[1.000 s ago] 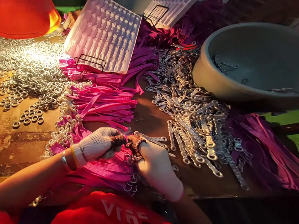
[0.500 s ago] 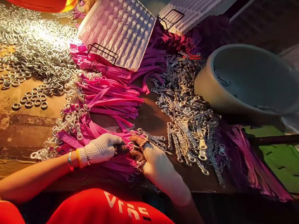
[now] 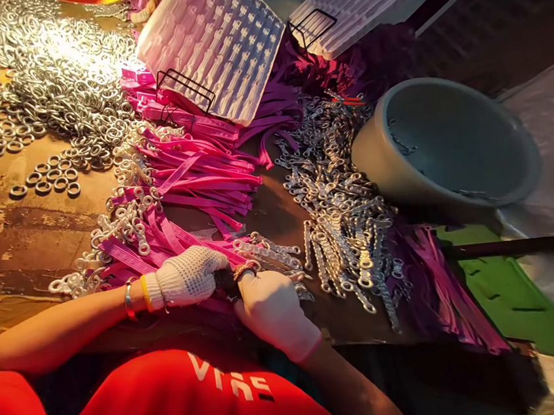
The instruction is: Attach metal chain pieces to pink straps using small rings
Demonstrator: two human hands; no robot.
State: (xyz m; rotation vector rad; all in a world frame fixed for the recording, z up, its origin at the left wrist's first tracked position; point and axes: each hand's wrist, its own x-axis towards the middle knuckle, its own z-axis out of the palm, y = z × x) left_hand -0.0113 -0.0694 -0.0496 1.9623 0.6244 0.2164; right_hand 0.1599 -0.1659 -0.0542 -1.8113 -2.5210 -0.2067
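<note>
My left hand [image 3: 188,275], in a white dotted glove with dark fingertips, is closed over the near pink straps. My right hand [image 3: 275,307], also in a white glove with dark-wrapped fingers, meets it there with its fingers curled in. What they pinch between them is small and hidden by the fingers. Pink straps [image 3: 175,234] lie beneath and behind both hands, with pale ring-ended pieces [image 3: 132,216] along their left side. Just beyond my right hand are several metal chain-like links [image 3: 274,252].
Loose metal rings [image 3: 73,103] cover the left of the table. More metal links [image 3: 343,227] are heaped at right, beside a grey bucket [image 3: 374,148] tipped toward me. Two ridged white panels [image 3: 215,49] with black wire holders stand at the back. Another person's hand [image 3: 144,9] is at the top.
My right hand has turned, so its back now faces up and its dark-wrapped fingers are tucked under. My left hand stays nearly in place. The view has shifted slightly.
</note>
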